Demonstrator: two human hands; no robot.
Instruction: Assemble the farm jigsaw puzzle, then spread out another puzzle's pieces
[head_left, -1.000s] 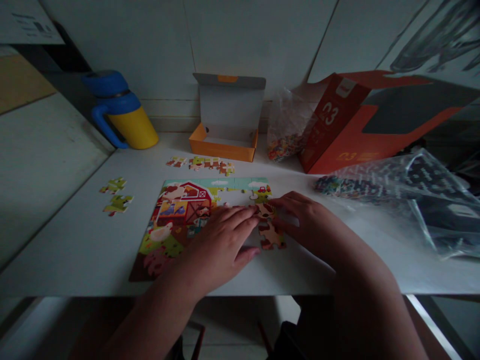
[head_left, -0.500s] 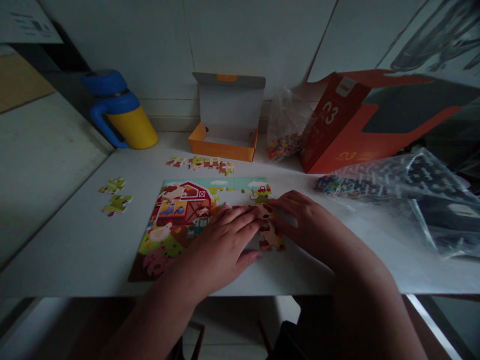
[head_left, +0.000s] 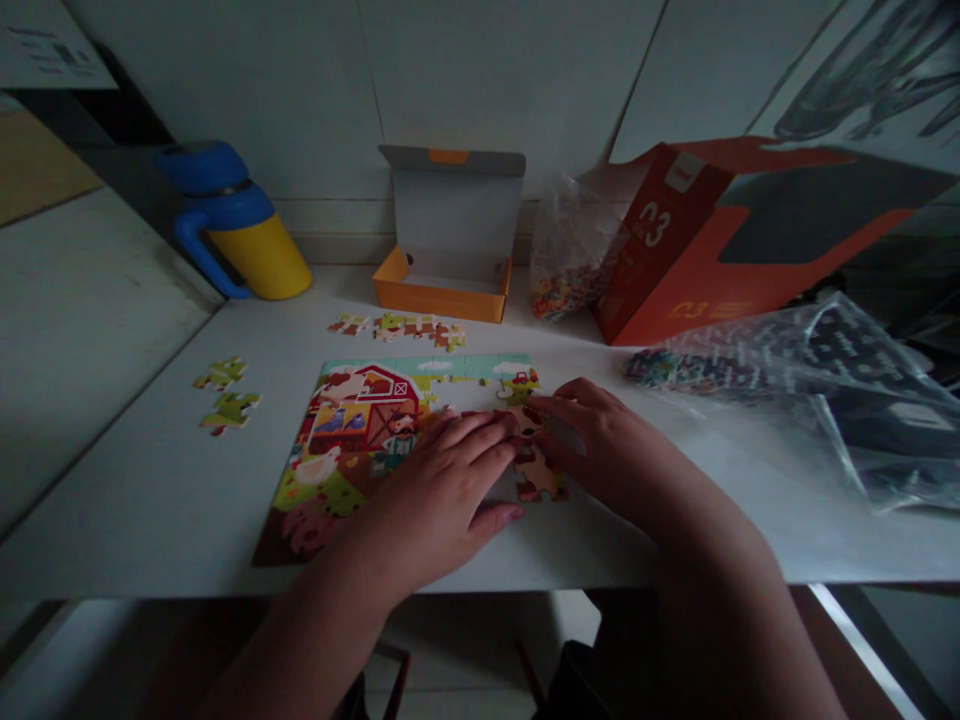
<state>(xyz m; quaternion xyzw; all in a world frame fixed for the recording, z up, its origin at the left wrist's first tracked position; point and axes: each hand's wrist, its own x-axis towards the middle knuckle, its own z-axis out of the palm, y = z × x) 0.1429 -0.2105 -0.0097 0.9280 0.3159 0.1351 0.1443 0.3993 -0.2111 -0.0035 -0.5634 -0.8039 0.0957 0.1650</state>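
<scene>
A partly assembled farm jigsaw puzzle [head_left: 337, 440] lies flat on the white table, with a red barn, a hen and a strip of sky along its top. My left hand [head_left: 457, 465] rests over its middle, fingers stretched out and lying flat, tips touching a brown puzzle piece [head_left: 529, 420]. From the other side, my right hand [head_left: 589, 425] holds that piece's right edge between thumb and fingers. Just below it, joined brown-and-cream pieces [head_left: 538, 475] form the puzzle's right side. What lies under my left palm is hidden.
Loose puzzle pieces [head_left: 231, 410] lie at left, and a row of more pieces [head_left: 405, 327] sits behind the puzzle. Farther back stand a blue-yellow jug [head_left: 262, 255], an open orange box [head_left: 442, 297], a bag of pieces [head_left: 566, 285] and a red-orange box [head_left: 675, 270]. Clear plastic packaging [head_left: 847, 390] lies right.
Both hands stay at almost the same spot on the puzzle, with only slight finger shifts. The whole view has drifted slightly.
</scene>
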